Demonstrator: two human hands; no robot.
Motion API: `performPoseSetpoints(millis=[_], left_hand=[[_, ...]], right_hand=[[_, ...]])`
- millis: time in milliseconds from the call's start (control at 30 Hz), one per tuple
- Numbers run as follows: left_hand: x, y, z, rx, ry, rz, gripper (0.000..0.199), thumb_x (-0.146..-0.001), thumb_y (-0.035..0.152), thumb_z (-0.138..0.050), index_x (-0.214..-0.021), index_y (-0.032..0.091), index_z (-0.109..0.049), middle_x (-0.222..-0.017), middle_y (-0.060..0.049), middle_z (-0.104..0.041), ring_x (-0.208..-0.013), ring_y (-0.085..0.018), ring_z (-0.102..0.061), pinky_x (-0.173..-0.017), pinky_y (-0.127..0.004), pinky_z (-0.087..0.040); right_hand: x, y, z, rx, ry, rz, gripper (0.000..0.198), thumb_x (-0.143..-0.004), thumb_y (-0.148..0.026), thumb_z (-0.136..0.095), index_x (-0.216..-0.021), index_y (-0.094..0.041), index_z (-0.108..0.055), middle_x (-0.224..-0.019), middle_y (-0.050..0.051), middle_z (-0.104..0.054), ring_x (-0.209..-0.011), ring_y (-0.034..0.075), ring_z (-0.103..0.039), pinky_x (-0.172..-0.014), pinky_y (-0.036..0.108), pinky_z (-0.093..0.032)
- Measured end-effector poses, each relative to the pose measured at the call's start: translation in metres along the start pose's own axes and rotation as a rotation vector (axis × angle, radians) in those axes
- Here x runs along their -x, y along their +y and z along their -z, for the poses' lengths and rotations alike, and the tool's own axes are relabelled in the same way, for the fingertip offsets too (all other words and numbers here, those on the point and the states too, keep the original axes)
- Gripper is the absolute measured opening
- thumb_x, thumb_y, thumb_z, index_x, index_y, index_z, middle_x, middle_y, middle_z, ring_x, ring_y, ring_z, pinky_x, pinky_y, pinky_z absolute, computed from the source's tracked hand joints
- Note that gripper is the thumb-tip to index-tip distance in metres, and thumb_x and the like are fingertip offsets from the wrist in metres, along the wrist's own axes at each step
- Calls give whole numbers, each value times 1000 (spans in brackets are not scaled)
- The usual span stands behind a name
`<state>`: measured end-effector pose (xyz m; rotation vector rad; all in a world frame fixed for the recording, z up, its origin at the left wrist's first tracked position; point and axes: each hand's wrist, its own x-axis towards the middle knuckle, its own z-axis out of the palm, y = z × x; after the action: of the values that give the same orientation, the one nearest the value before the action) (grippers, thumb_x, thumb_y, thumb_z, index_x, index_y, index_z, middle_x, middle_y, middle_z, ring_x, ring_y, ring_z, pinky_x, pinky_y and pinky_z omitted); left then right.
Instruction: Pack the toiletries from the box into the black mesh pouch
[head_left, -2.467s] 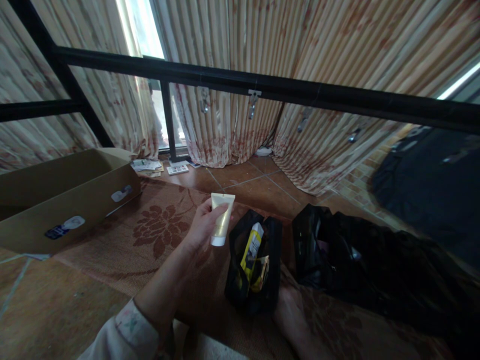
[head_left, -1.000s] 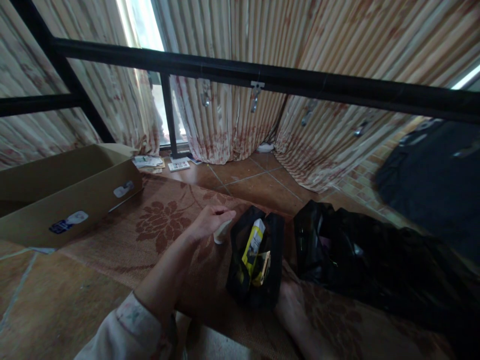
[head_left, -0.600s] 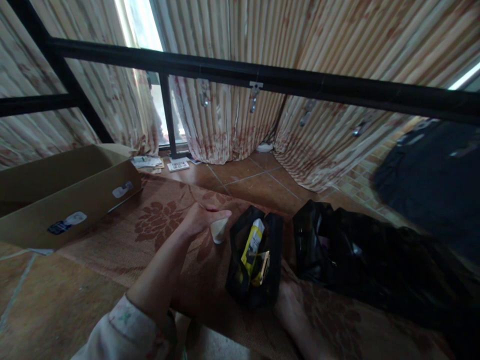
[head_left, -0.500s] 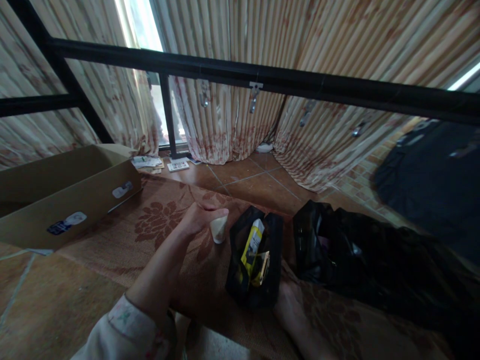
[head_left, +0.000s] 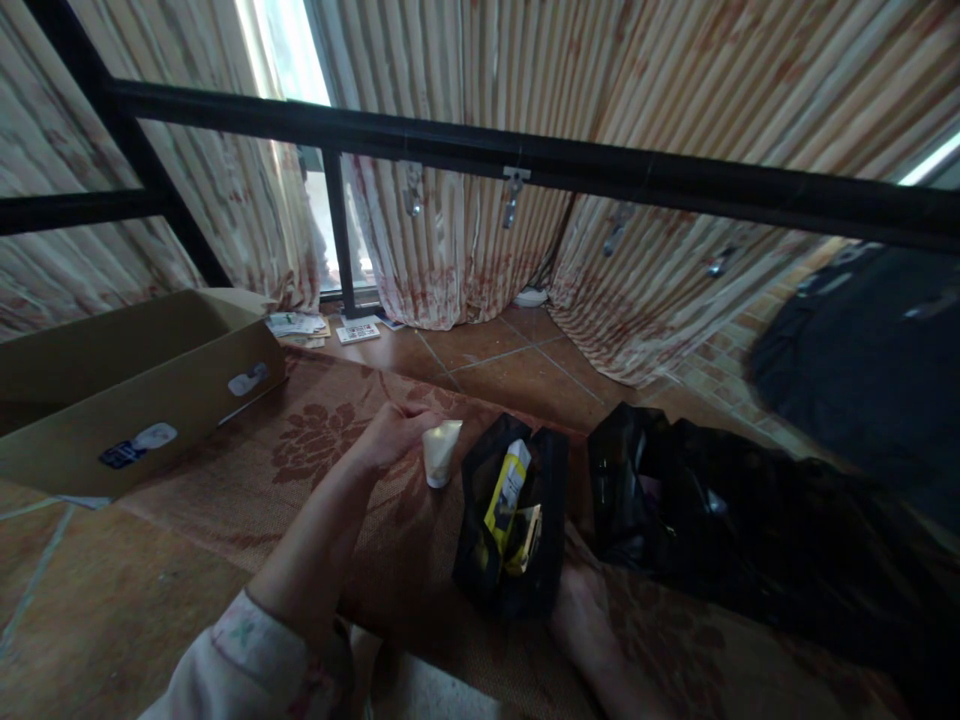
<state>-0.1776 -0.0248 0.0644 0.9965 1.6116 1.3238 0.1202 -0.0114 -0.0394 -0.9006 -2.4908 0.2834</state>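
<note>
Nearest, the right hand (head_left: pixel 581 620) grips the base of the open black pouch (head_left: pixel 510 530), where a yellow tube (head_left: pixel 504 490) and a packet remain inside. Just beyond the pouch's left side, the cream tube (head_left: pixel 439 452) stands upright on the mat (head_left: pixel 315 470), cap down, long axis vertical. The left hand (head_left: pixel 390 435) sits loosely curled beside it, fingertips at most brushing it, so the setting-down looks finished.

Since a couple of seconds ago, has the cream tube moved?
Yes. The cream tube went down from in the air to the mat, left of the black pouch, by the left hand.
</note>
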Motion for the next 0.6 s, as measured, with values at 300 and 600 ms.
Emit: performPoseSetpoints(millis=[300,600], left_hand=[[-3,-4,-5,-131,54,-34,26,-70,35,-54,-62,13,-66,-56,3,-56,-53,-10,-47,-51,-20,-34],[-2,-4,-7,-143,82,-86,25,-68,31,-53,-49,14,-53,-48,5,-44,-47,-7,-37,-46,-20,-26]], right_hand=[[1,-1,0,26,-32,-42,40,-79,-10,-48,-116,-17,-63,-115,10,-67,-110,24,-60,-93,37,-51],[-1,-1,2,2,-39,-36,37,-81,-13,-49,-114,-18,-64,-110,10,-68,-112,25,-57,-95,39,-49]])
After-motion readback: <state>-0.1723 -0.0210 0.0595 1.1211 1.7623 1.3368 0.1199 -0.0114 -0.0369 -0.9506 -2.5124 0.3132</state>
